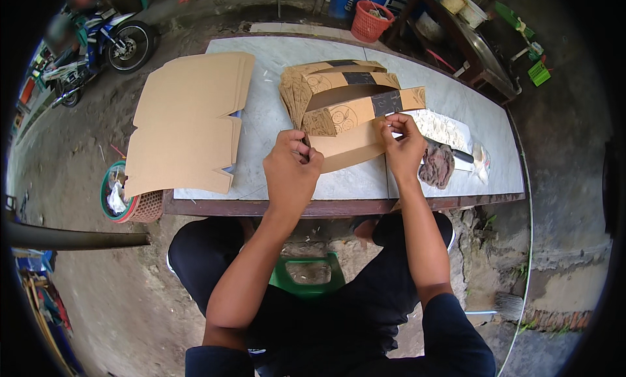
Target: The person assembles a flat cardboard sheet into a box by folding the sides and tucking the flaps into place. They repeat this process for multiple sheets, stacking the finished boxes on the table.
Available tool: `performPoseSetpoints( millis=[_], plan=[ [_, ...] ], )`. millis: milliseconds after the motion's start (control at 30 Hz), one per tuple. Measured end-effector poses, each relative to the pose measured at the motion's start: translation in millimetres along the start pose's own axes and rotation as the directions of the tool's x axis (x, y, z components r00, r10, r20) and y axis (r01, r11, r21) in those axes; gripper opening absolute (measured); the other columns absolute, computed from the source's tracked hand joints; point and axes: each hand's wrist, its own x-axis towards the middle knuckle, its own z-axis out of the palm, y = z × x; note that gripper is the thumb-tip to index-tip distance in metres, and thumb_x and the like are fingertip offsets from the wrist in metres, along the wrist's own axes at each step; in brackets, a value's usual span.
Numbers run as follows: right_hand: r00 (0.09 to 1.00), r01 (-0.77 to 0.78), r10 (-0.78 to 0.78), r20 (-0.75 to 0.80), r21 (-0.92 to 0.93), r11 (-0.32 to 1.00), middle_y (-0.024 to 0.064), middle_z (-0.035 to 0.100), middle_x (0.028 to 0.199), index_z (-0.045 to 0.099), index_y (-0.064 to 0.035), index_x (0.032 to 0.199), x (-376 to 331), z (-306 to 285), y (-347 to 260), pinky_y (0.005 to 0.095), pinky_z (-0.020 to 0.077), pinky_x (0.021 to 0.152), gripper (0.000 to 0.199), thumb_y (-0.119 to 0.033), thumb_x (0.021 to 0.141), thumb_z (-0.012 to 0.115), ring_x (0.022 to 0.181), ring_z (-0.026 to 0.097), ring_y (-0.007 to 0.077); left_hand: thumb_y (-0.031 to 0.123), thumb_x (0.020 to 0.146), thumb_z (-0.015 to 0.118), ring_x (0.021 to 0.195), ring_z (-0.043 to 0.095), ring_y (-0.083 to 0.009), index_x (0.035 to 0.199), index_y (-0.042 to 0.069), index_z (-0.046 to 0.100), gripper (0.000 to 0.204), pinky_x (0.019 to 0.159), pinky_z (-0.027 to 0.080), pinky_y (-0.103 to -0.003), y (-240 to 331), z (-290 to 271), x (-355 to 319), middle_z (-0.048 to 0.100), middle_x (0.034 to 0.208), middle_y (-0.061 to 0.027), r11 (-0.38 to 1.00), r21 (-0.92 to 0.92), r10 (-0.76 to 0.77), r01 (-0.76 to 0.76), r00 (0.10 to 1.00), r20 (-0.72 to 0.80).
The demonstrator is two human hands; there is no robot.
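A brown cardboard box (349, 154), partly folded with its near flap low, lies in front of me on the white marbled table (251, 175). At its near left corner my left hand (291, 160) is closed, fingers curled and pinching the cardboard. My right hand (403, 146) pinches the box's right corner between thumb and fingertips. Behind it, several printed cardboard boxes (355, 81) with dark bands are nested together, their arched edges upright. Flat die-cut cardboard sheets (186, 116) lie stacked to the left of my left hand.
Right of my right hand are a crumpled dark cloth (437, 166), a black-handled knife (462, 155) and whitish stuff (443, 128) on a sheet. A red basket (372, 22) stands beyond the table, a waste basket (147, 207) at its left. A green stool (332, 273) is below.
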Motion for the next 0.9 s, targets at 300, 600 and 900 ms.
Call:
performPoseSetpoints(
  millis=[300,600,900],
  plan=[
    [0.996,-0.077,0.077,0.046,0.014,0.997,0.0072,0.079,0.085,0.077,0.0006,0.1,4,-6,2,0.0265,0.0576,0.075,0.016,-0.008,0.087,0.08,0.077,0.075,0.0113,0.014,0.094,0.077,0.064,0.07,-0.0186,0.103,-0.003,0.07,0.021,0.062,0.055,-0.033,-6,-3,10,0.075,0.078,-0.0116,0.997,0.036,-0.072,0.073,0.997,-0.034],
    [0.996,0.085,-0.087,0.0,-0.193,0.977,0.0075,0.078,0.084,0.078,-0.0037,0.099,-3,0,0,0.0312,0.0562,0.069,0.015,-0.009,0.086,0.081,0.071,0.071,0.014,0.016,0.092,0.082,0.063,0.067,-0.0148,0.103,-0.003,0.072,0.024,0.06,0.053,-0.031,-11,-5,16,0.072,0.079,-0.009,0.996,0.077,-0.049,0.053,0.997,-0.051],
    [0.987,-0.157,0.154,0.053,0.041,0.987,0.0013,0.075,0.079,0.079,-0.0052,0.099,-10,3,13,0.025,0.05,0.063,0.012,-0.007,0.087,0.078,0.064,0.061,0.0076,0.009,0.086,0.083,0.072,0.067,-0.0154,0.109,-0.004,0.072,0.029,0.069,0.055,-0.032,-21,4,8,0.073,0.1,-0.0127,0.992,0.11,0.081,-0.068,0.989,-0.125]
  ],
)
